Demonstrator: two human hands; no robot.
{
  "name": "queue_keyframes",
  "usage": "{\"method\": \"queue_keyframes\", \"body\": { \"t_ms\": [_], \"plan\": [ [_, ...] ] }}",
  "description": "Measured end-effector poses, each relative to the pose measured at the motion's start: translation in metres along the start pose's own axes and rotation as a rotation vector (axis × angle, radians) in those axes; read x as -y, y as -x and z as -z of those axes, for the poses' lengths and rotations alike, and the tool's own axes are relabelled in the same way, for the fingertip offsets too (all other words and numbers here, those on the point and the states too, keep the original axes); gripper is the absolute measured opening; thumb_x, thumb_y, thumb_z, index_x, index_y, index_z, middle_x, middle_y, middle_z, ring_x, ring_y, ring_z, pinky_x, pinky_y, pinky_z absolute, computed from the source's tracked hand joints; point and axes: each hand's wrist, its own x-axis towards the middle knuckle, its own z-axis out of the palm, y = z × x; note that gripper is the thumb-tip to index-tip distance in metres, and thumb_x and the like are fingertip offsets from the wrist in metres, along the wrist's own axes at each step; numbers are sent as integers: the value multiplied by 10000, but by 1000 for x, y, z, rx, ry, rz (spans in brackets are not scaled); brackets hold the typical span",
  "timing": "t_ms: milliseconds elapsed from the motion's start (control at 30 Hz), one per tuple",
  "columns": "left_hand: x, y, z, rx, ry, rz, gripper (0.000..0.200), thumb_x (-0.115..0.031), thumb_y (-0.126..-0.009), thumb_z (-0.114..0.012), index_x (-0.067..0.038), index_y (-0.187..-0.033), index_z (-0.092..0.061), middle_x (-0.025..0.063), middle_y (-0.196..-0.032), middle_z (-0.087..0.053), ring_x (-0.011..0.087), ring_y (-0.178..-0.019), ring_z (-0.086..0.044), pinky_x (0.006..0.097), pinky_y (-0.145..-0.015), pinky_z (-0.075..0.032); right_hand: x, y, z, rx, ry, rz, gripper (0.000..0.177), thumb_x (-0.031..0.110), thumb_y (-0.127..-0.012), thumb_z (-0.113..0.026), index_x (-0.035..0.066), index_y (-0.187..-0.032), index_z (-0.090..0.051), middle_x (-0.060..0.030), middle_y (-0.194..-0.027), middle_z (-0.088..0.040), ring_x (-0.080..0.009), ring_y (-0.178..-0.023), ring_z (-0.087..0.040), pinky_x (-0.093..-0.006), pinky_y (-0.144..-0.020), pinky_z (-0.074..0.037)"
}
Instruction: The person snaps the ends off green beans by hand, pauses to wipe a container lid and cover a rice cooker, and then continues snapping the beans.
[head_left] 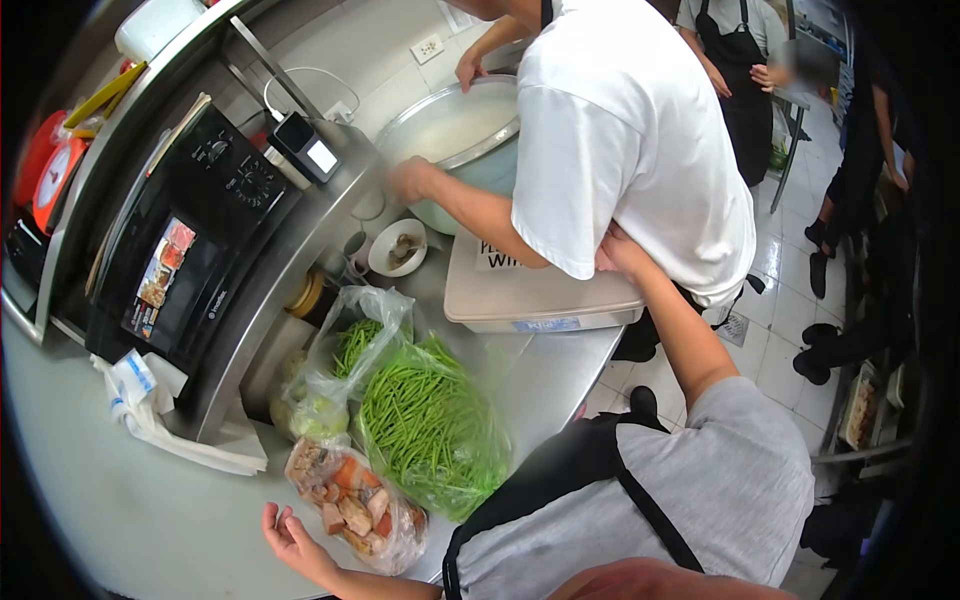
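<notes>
My left hand (292,545) hovers over the counter with its fingers loosely curled and apart, holding nothing. Beside it lies a clear plastic bag of orange and brown food chunks (355,505). A larger clear bag of long green beans (425,420) rests against that one. Further up, my right hand (618,250) is at the side of a person in a white shirt (640,130), just above the edge of a lidded plastic container (540,290). Its fingers are mostly hidden against the shirt.
The white-shirted person's hands are at a large metal basin (440,125). A white bowl (397,248) stands near it. A black microwave (190,240) sits on a steel shelf at left, with white cloths (150,400) below. Other people (745,90) stand on the tiled floor at right.
</notes>
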Motion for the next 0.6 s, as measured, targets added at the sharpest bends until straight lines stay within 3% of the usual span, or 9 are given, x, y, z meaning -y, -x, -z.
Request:
{"method": "queue_keyframes", "body": {
  "t_ms": [67, 167, 200, 300, 467, 600],
  "plan": [
    [-1, 0, -3, 17, -31, 11, 326, -84, -784, -447, 26, -1089, -422, 104, -1016, -482, 153, -859, -464, 265, -768, -366, -23, -12, 7, -21, -40, 31, 291, 71, -808, -363, -7, -1087, -393, -112, -796, -571, -215, -652, -578, -311, -556, -489],
    [2, 0, -6, 41, -38, 21, 324, -75, -780, -454, 27, -1086, -426, 103, -1021, -479, 153, -852, -465, 267, -769, -368, -4, -1, 10, 145, -67, -215, 273, 121, -827, -384, -27, -1054, -412, -113, -792, -573, -205, -633, -581, -305, -541, -488],
    [3, 0, -6, 48, -33, 23, 325, -74, -778, -457, 27, -1086, -427, 103, -1023, -478, 153, -850, -465, 268, -769, -369, 20, 12, 4, 159, 38, -188, 276, 167, -834, -413, -22, -1033, -428, -118, -790, -570, -187, -637, -581, -295, -524, -481],
    [7, 2, -8, 61, -18, 14, 331, -75, -775, -462, 24, -1089, -426, 104, -1029, -476, 151, -848, -464, 265, -765, -371, 10, 8, 2, 16, 164, -57, 268, 182, -830, -428, -14, -1011, -443, -108, -773, -568, -172, -612, -575, -281, -518, -476],
    [7, 6, -8, 84, -31, 5, 343, -89, -771, -473, 22, -1091, -425, 102, -1037, -473, 154, -845, -463, 267, -762, -373, -9, -4, 14, 192, -36, -123, 279, 132, -828, -412, 20, -1083, -404, -84, -875, -543, -159, -706, -568, -259, -554, -470],
    [12, 8, -7, 101, -36, -2, 348, -104, -772, -478, 22, -1091, -424, 101, -1039, -472, 157, -844, -463, 271, -758, -376, -18, -7, 10, 148, -129, -70, 300, 126, -805, -407, -2, -1075, -381, -98, -825, -556, -171, -610, -579, -260, -454, -462]
  ]
}}
